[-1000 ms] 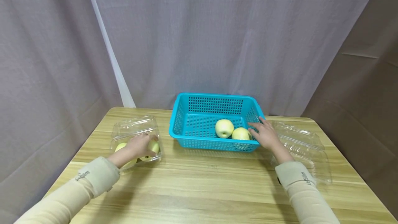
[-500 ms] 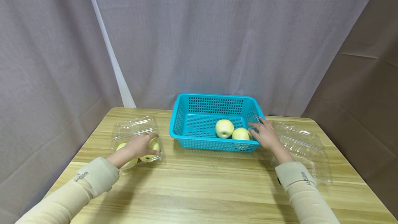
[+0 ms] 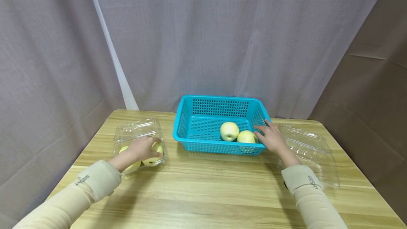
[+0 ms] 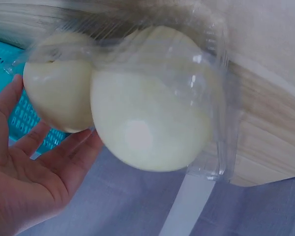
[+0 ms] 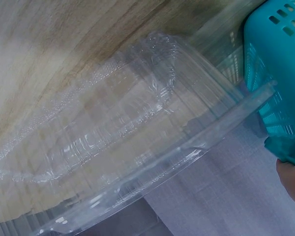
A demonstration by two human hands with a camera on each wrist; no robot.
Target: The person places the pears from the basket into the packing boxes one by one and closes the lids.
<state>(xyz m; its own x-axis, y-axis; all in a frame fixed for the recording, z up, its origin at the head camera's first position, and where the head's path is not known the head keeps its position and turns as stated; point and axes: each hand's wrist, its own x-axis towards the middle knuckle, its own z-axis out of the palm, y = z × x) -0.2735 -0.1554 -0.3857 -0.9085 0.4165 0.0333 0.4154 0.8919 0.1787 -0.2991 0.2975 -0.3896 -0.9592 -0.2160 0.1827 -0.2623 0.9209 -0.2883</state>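
W/ L hand [image 3: 141,148], grasps apple [image 3: 158,147] in L clear box [image 3: 138,128], lower left; w/ R hand [image 3: 271,138], touches rt rim of blue basket [image 3: 219,97], keeping to relaxed, spread fingers.
Shows 2nd apple [image 4: 152,123] right beside the grasped one, same box, farther left in frame. Also shows two more apples [image 3: 229,131] side by side in basket's lower rt, just rt of ctr. Past R hand, shows R clear box [image 5: 103,132] at rt of frame, on wood-grain table [image 3: 206,193], & grey curtain [image 3: 190,38] across top.

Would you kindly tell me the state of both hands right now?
Left hand: closed round an apple.
Right hand: open, touching the basket.
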